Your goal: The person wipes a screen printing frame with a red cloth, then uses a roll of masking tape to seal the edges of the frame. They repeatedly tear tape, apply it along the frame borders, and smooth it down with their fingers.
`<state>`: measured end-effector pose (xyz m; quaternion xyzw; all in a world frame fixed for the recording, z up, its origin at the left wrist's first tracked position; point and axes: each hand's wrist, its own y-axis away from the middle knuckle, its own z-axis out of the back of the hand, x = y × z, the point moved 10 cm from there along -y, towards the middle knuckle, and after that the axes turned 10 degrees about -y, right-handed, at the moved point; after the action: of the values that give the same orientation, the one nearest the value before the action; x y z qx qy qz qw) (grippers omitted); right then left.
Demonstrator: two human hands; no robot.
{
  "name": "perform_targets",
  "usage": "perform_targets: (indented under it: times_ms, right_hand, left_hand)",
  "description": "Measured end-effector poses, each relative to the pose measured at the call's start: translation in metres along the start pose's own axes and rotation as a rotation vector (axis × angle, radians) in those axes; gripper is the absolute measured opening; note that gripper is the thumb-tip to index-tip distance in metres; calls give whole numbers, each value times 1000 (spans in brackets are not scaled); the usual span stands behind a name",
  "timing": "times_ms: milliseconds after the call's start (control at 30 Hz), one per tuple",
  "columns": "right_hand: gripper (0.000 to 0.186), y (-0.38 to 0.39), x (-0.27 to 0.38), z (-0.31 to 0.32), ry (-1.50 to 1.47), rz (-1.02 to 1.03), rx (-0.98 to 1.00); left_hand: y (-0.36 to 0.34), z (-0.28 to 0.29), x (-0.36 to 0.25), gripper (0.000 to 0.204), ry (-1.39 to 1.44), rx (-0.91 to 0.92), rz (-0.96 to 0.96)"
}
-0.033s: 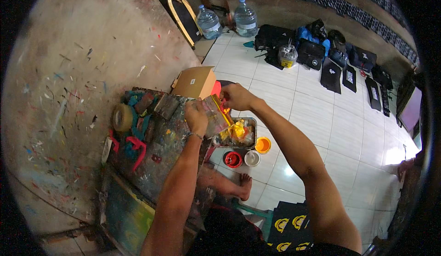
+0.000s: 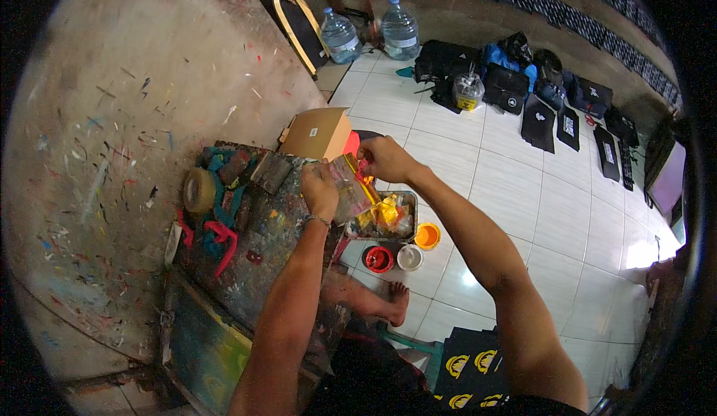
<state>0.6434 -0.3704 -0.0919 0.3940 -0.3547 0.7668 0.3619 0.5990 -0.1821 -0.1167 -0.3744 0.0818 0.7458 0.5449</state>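
While both hands grip the clear plastic container (image 2: 351,192) above the paint-spattered surface (image 2: 276,229), the step appears to be scraping yellow paint. Left hand (image 2: 321,190) fingers clasp it; right hand (image 2: 385,158) fingers pinch a yellow-coated scraper (image 2: 364,181). Next move calls for steady tilt. Paint pots (image 2: 407,252) sit on the white tiled floor (image 2: 523,214).

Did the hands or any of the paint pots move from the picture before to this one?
Nothing visibly changed. The left hand and right hand hold the clear plastic piece with the yellow edge over the tray as before. The red pot, white pot, orange pot and cardboard box sit where they were.
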Motion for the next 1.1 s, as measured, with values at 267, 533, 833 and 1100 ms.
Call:
perform_targets:
  times_ms: [267, 533, 833, 1100]
  right_hand:
    - [23, 54, 28, 1, -50, 134, -279]
    - [21, 59, 24, -6, -60, -27, -175]
    - [19, 93, 29, -14, 18, 55, -155]
    - [20, -8, 15, -10, 100, -4, -142]
  left_hand:
    - [-1, 0, -3, 40, -13, -26, -36]
    - [1, 2, -4, 36, -4, 5, 20]
    - [2, 4, -5, 35, 14, -7, 27]
    - [0, 2, -5, 33, 6, -19, -49]
